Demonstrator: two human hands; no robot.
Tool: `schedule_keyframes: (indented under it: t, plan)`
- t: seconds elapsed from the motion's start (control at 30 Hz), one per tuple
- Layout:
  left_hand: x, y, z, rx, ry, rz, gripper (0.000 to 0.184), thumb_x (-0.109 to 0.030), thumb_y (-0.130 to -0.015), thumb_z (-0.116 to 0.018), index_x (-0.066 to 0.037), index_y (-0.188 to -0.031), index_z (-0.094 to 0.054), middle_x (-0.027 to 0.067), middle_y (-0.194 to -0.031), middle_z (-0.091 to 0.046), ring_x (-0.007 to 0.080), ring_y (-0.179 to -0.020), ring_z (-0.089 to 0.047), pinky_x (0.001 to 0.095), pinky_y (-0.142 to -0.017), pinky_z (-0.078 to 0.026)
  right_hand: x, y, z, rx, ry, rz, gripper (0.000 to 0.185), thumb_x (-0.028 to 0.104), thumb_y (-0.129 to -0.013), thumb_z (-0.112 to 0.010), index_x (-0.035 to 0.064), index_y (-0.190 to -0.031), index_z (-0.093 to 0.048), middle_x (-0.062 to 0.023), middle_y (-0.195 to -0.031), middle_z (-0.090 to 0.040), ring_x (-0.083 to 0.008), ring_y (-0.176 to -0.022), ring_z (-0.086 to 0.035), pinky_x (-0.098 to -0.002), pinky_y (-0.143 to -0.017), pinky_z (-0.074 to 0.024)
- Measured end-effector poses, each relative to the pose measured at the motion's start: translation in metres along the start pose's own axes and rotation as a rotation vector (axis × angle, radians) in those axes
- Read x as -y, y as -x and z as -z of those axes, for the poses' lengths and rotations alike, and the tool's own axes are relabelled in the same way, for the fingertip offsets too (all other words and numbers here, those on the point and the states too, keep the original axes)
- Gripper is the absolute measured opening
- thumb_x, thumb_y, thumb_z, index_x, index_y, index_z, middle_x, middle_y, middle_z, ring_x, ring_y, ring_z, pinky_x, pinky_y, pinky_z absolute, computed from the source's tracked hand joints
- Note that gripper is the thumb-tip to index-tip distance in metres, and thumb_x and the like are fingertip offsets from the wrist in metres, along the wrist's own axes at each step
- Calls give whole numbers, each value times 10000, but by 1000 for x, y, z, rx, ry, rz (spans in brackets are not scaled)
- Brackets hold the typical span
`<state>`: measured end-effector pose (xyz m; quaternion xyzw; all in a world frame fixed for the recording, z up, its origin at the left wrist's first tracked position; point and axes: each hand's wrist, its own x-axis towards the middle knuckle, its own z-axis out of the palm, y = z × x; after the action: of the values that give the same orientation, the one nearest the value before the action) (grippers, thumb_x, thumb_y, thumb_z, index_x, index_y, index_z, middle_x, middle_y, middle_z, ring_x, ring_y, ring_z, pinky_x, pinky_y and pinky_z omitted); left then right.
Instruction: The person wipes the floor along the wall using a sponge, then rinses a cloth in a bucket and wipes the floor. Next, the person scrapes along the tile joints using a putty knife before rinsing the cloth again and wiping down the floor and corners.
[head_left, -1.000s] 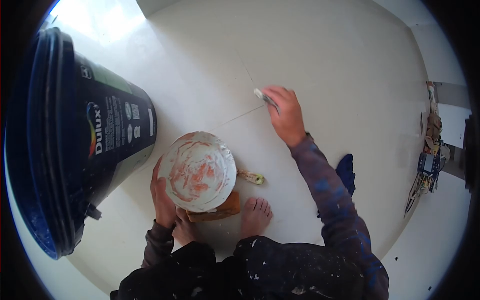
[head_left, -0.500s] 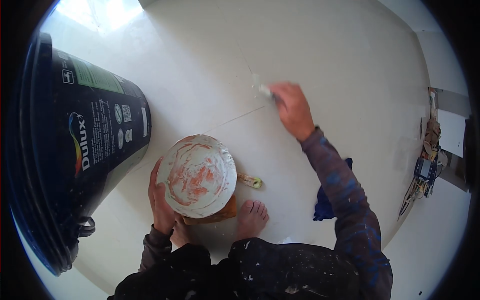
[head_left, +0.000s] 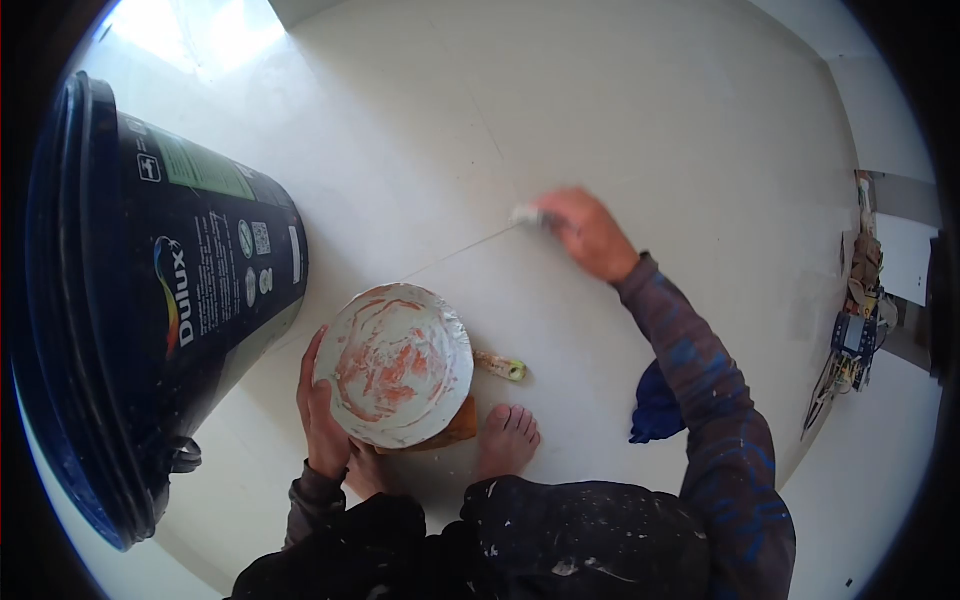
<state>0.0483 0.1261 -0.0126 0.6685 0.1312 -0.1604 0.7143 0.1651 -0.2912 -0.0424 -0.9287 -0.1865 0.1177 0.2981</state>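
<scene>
A round shallow bowl [head_left: 400,365], smeared with white and reddish paste, sits in front of my feet. My left hand [head_left: 322,425] is closed on its left side, thumb near the rim. My right hand [head_left: 592,235] reaches out over the pale tiled floor [head_left: 620,120], fingers closed round a small scraper [head_left: 528,216] with a whitish end. The scraper is blurred, and its end is at a thin joint line in the floor. A paint-stained tool handle [head_left: 500,366] sticks out from behind the bowl's right side.
A large dark Dulux bucket [head_left: 220,300] stands at the left. An orange-brown object [head_left: 458,425] shows partly under the bowl. Dark blue cloth [head_left: 655,405] lies beside my right arm. Tools and clutter [head_left: 857,310] are along the far right wall.
My right hand has drawn the scraper slightly back toward me. The white smear on the floor joint just beyond it no longer shows. My left hand stays at the bowl.
</scene>
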Motion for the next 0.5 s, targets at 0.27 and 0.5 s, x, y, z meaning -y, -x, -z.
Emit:
schedule_keyframes:
  t: [0.27, 0.5]
  plan:
    - [-4, 2, 1, -8, -84, -27, 697, -373, -984, -432, 51, -1535, -392, 223, -1499, -493, 314, -1393, -475, 416, -1169, -367, 1, -26, -32, -394, 359, 53, 381, 27, -865, -555, 161, -1177, -729, -16, -1089, -690, -280, -1001, -590, -438, -814, -469]
    - [0, 5, 1, -7, -29, -18, 692, -373, -988, -425, 54, -1532, -394, 219, -1497, -496, 305, -1384, -480, 409, -1170, -360, 0, 1, -11, -303, 77, 39, 368, -13, -814, -601, 118, -1141, -709, -75, -1086, -695, -346, -996, -602, -451, -861, -487]
